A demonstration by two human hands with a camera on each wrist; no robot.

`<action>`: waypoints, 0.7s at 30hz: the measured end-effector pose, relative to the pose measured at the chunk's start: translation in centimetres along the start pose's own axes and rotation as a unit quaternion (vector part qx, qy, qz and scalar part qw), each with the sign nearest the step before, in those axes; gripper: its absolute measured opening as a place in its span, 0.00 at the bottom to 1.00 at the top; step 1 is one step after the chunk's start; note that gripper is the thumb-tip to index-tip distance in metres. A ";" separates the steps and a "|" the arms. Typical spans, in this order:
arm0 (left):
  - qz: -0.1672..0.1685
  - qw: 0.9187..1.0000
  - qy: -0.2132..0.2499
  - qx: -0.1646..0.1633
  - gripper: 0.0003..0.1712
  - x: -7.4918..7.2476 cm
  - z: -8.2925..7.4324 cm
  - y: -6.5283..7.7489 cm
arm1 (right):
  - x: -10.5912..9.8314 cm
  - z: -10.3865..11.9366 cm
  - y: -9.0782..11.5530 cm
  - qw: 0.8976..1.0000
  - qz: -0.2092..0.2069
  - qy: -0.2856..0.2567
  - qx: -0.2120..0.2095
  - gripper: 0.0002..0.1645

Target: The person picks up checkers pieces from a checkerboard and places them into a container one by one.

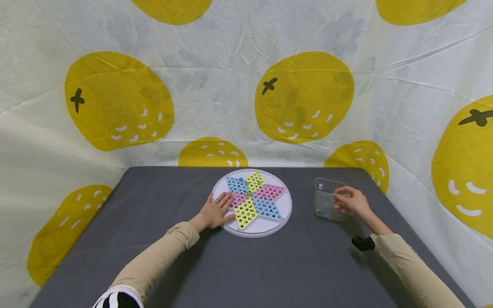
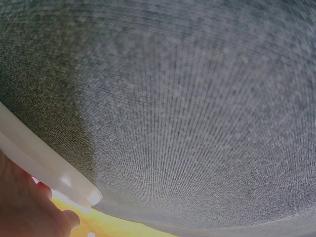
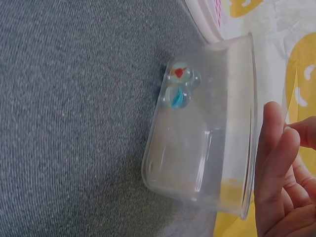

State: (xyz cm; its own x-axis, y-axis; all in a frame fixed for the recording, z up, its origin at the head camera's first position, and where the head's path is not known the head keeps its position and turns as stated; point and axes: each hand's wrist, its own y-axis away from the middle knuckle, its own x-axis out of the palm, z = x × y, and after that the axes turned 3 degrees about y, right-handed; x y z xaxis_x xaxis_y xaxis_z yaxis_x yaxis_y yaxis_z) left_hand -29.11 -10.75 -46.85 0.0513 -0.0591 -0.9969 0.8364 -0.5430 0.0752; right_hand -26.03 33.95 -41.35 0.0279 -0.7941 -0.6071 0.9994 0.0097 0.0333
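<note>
A round white Chinese checkers board point(image 1: 283, 214) with a star of yellow, pink and blue sections lies on the table, glass marbles in some of its holes. My left hand point(image 1: 215, 211) rests on its left edge, fingers spread across the rim and the pink section. In the left wrist view, part of that hand point(image 2: 29, 210) shows at the white rim. A clear plastic box point(image 3: 197, 133) holds a few marbles point(image 3: 177, 96) at one end. My right hand point(image 1: 352, 201) hovers over its right side, thumb and fingertips bent close together; I cannot tell whether they pinch a marble.
Dark grey cloth point(image 1: 277, 265) covers the table, with the board near the middle and the box to its right. A pale curtain point(image 1: 215, 107) with large yellow fruit prints hangs behind and along both sides. A black strap point(image 1: 363, 243) sits at the right cuff.
</note>
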 end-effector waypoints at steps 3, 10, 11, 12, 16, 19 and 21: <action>0.001 1.000 0.001 0.001 0.40 -0.2 -0.1 0.1 | -0.1 -0.2 -0.1 1.000 -0.001 0.003 0.002 0.28; 0.002 1.000 0.000 0.002 0.40 -0.3 -0.1 0.0 | -0.3 -0.6 -0.3 1.000 -0.002 0.006 0.007 0.28; 0.001 1.000 -0.001 0.003 0.40 -0.2 0.0 0.0 | -0.3 -0.7 -0.3 1.000 -0.002 0.006 0.008 0.28; -0.002 1.000 -0.002 0.005 0.39 0.0 0.1 -0.1 | -0.3 -0.7 -0.3 1.000 -0.002 0.005 0.008 0.28; -0.004 1.000 -0.004 0.009 0.40 0.1 0.2 -0.2 | -0.3 -0.8 -0.4 1.000 0.000 0.002 0.006 0.29; 0.000 1.000 0.000 0.007 0.40 -0.1 0.1 0.0 | -0.2 -0.8 -0.5 1.000 0.002 0.001 0.004 0.30; 0.003 1.000 0.003 0.003 0.39 -0.2 0.0 0.0 | -0.2 -0.8 -0.6 1.000 0.003 -0.001 0.004 0.30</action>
State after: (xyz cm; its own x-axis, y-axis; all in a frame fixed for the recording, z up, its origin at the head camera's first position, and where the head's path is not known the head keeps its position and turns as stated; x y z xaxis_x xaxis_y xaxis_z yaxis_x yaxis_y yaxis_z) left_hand -29.10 -10.73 -46.61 0.0600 -0.0576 -0.9965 0.8326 -0.5479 0.0818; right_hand -26.61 34.56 -41.86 0.0344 -0.7953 -0.6053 0.9990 0.0098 0.0438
